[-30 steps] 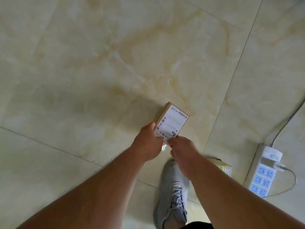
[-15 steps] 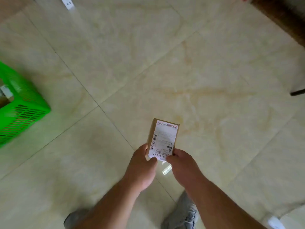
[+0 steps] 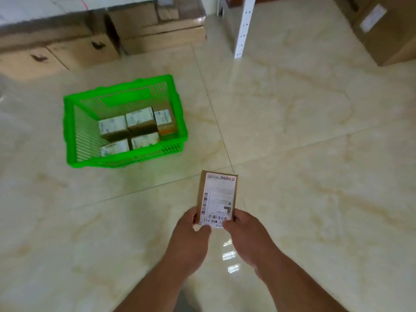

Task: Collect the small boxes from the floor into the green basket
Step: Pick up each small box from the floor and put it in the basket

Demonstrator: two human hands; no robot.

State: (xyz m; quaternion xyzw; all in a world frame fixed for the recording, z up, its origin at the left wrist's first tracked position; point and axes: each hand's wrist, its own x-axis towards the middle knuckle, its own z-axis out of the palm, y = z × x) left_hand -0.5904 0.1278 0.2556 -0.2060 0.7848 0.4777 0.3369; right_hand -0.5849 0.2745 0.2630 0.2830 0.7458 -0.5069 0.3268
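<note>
A small brown box (image 3: 216,197) with a white shipping label facing up is held in the air above the floor (image 3: 315,154), in front of the person and low in the view. Its near end is pinched from both sides: the left hand (image 3: 191,240) clamps the left edge with the thumb laid across the bottom corner, and the right hand (image 3: 246,236) clamps the right edge with its thumb on the label's lower margin. Both forearms reach forward from the bottom of the view and converge on the box, which points away from the person, its long side running ahead.

Up and to the left, well apart from the held box, the green basket (image 3: 69,122) stands on the pale marbled tile. Inside it lie several labelled small boxes (image 3: 139,119), packed close together toward the right side, leaving the left part of the basket's bottom bare. Only open floor lies between the held box and the basket.

Beyond the basket, large cardboard cartons (image 3: 157,30) sit in a row along the far edge, partly under a pale shelf or ledge. A white perforated metal upright (image 3: 244,28) stands on the floor to the right of them, and another big carton (image 3: 387,30) fills the upper right corner.
</note>
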